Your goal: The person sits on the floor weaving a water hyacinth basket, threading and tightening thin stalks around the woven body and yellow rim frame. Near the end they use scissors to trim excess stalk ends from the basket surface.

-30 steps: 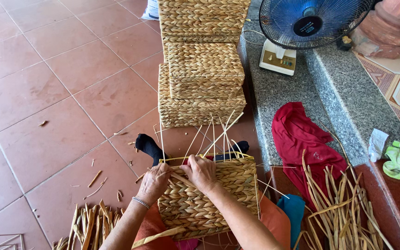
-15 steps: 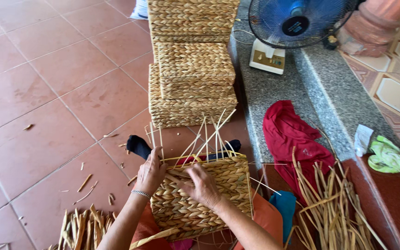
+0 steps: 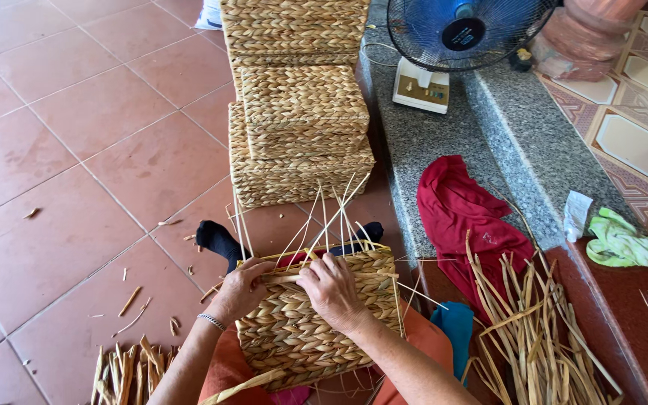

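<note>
A half-woven straw basket (image 3: 309,330) rests on my lap, its unwoven stalks sticking up from the top edge. My left hand (image 3: 240,289) grips the basket's upper left rim, a bracelet on the wrist. My right hand (image 3: 333,289) presses on the top edge near the middle, fingers closed around a strand of straw. Both hands touch the weave side by side.
Finished woven baskets (image 3: 301,112) are stacked on the tiled floor ahead. A blue fan (image 3: 463,34) stands on the grey stone step. A red cloth (image 3: 466,217) lies on the step, loose straw (image 3: 534,337) at right, more straw (image 3: 125,371) at lower left.
My right hand has slid left along the top rim toward my left hand. The view has shifted slightly; the basket stays on my lap.
</note>
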{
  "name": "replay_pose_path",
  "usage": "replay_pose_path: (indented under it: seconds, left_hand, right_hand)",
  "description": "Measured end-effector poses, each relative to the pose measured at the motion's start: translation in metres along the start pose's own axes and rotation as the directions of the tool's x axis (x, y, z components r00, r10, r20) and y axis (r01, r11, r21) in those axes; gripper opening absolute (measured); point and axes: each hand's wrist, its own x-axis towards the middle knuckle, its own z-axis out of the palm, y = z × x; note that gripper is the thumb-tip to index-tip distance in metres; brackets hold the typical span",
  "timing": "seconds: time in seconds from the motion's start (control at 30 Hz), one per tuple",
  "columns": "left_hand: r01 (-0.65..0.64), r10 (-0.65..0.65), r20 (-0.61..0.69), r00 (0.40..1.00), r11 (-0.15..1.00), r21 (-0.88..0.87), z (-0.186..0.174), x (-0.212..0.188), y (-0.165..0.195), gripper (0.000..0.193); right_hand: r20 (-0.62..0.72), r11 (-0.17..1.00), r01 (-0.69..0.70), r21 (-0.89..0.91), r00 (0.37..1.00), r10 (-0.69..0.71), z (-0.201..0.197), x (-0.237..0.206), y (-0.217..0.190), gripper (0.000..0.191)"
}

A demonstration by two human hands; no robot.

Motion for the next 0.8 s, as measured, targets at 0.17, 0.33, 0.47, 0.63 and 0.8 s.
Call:
replay_pose_path:
  seconds: [0.17, 0.33, 0.47, 0.63, 0.8]
  left_hand:
    - [-0.007, 0.005, 0.030, 1.000, 0.998, 0.060, 0.003, -0.001, 0.003, 0.032]
    - [0.063, -0.074, 0.016, 0.997, 0.929, 0.365, 0.016, -0.001, 0.012, 0.037]
    - [0.002, 0.032, -0.121, 0.992, 0.963, 0.270, 0.024, -0.002, 0.015, 0.022]
    - [-0.076, 0.129, -0.238, 0.963, 0.973, 0.219, 0.023, -0.012, 0.002, 0.016]
    - [-0.099, 0.140, -0.157, 0.978, 0.964, 0.246, 0.028, -0.018, -0.013, 0.009]
  right_hand:
    - [-0.032, 0.982, 0.109, -0.151, 0.993, -0.115, -0.011, 0.023, -0.010, 0.007]
    - [0.411, 0.940, -0.308, 0.147, 0.883, 0.225, -0.003, 0.040, 0.015, 0.012]
    - [0.552, 0.826, -0.502, 0.256, 0.777, 0.301, 0.003, 0.038, 0.040, 0.012]
    - [0.339, 0.870, -0.317, 0.377, 0.922, 0.189, 0.021, 0.031, 0.025, 0.016]
    - [0.076, 0.965, -0.177, 0.192, 0.983, 0.165, 0.039, 0.035, 0.013, 0.036]
